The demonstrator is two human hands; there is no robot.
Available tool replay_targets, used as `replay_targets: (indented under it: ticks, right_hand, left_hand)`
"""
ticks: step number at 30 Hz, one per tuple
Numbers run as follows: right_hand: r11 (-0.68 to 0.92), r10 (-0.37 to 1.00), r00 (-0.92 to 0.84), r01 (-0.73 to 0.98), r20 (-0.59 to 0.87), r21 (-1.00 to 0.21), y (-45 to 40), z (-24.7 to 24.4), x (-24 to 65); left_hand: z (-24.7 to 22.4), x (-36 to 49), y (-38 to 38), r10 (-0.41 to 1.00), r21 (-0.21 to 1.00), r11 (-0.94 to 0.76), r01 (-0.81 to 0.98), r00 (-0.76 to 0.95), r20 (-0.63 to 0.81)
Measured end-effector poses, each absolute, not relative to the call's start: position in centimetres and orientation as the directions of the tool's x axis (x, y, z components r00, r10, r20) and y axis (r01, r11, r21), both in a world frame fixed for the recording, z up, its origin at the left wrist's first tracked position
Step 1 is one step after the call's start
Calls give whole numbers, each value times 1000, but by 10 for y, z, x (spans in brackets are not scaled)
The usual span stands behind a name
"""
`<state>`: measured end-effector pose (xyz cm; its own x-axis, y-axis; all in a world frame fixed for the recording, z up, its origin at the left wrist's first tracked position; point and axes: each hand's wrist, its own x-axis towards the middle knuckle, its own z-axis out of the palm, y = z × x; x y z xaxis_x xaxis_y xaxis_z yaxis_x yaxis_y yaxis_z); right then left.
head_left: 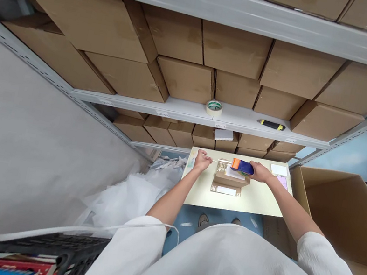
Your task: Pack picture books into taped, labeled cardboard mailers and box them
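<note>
My right hand grips a blue and orange tape dispenser over a small cardboard box. Left of the box, my left hand is closed, its fingertips pinching the end of a thin strip of packing tape that runs toward the dispenser. White paper shows on the box under the dispenser. At the near side of the box lies a piece with shiny tape and a white label; whether it is a flap or separate I cannot tell. All this rests on a pale yellow table.
On the table's right lie a phone and a white pad. The shelf ahead holds boxes, a tape roll and a utility knife. A large open carton stands right; white packing sheets lie left.
</note>
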<state>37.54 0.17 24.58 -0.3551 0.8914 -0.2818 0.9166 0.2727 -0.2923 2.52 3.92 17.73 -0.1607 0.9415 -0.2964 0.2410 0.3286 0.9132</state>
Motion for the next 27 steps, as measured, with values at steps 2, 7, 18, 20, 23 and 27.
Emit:
replay_targets:
  ticks: [2,7,18,20,23,27]
  right_hand:
    - [285,886,-365,915,-287,-284,2,247,369]
    - [304,880,-377,915,-289,-267,1,250,355]
    - [303,880,-357,930,-315,-207,5,252,344]
    - [301,880,-352,932,-319,-201,6,251,342]
    - [305,878,-352,934,-325,-187,8,250,341]
    - [302,877,-346,937,-333,-178,9,250,341]
  left_hand:
    - [170,17,40,926,906,368,211,-172,-336]
    - [152,15,33,913,896,398,194,-175,-368]
    - [115,20,29,899,897,425,122,-167,-404]
    - [109,24,29,897,896,432,104,-152,-415]
    - [100,35,28,889,890,451,66,-124,-441]
    - [92,48,25,875,873,482,80,-100,-474]
